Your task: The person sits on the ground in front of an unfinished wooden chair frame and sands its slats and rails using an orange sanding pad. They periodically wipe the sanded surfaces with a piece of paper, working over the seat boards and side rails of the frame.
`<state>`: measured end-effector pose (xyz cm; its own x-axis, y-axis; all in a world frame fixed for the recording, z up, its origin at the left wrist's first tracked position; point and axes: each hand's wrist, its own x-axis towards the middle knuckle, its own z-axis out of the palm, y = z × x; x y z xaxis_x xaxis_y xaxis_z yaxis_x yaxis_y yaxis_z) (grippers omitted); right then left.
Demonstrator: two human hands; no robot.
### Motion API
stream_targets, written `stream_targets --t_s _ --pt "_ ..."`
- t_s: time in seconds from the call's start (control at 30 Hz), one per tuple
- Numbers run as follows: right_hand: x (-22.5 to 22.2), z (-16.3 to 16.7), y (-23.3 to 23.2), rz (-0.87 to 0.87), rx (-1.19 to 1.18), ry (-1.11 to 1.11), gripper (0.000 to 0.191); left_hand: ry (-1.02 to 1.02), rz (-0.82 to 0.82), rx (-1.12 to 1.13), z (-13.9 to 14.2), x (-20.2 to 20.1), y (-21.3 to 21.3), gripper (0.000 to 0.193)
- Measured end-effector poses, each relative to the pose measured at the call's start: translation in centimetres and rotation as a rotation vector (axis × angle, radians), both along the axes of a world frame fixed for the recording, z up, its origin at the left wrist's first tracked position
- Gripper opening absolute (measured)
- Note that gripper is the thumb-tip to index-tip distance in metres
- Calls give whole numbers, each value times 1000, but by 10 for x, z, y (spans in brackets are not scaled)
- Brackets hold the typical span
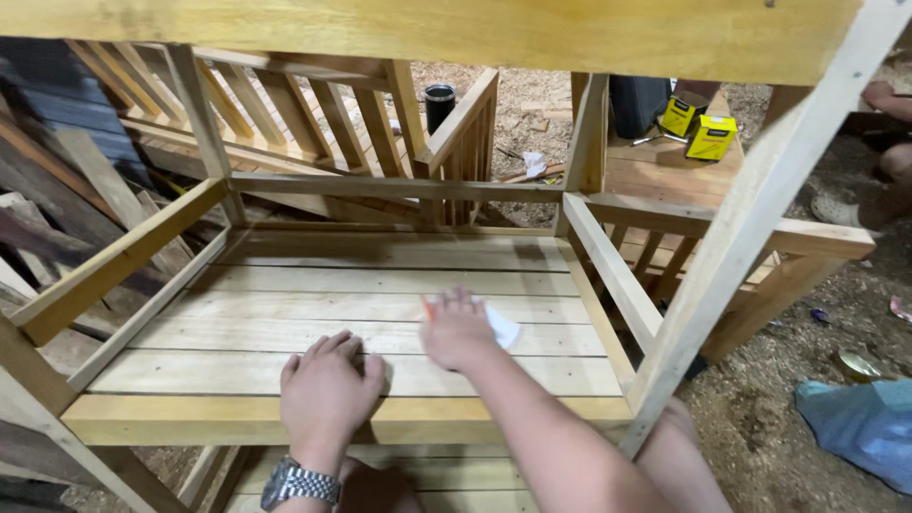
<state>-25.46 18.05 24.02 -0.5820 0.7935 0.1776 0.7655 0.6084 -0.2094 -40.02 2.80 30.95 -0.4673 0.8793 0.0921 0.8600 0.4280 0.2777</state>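
This is a wood workshop: bare wood frames [285,104] stand around, planks [57,199] lean nearby, and sawdust [760,418] covers the floor.

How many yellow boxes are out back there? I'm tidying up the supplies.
2, side by side on the wooden platform at upper right: one yellow box behind, another yellow box nearer. The frame's beams may hide others.

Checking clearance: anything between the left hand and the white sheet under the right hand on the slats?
Nothing visible. The left hand lies flat on the slatted seat; bare planks run to the white sheet, which the right hand partly covers.
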Motion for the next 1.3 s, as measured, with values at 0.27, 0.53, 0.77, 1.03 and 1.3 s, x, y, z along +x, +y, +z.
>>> stream_targets --t_s 0.27,0.53,0.77,1.03,1.3 --pt "123 -5 36 -398 -330 -58 62 18 -16 52 -3 -3 -2 46" --pt "-31 13 -10 -27 -282 -153 57 9 -5 201 1 -3 -3 37" --pt "97 -3 18 -205 -327 -141 61 -7 -5 271 -3 -4 -4 36" --pt "9 -27 12 -116 -236 -234 58 26 -20 273 1 -6 -3 34" --pt "60 -17 13 -389 -599 131 54 37 -40 367 -6 -4 -7 33"
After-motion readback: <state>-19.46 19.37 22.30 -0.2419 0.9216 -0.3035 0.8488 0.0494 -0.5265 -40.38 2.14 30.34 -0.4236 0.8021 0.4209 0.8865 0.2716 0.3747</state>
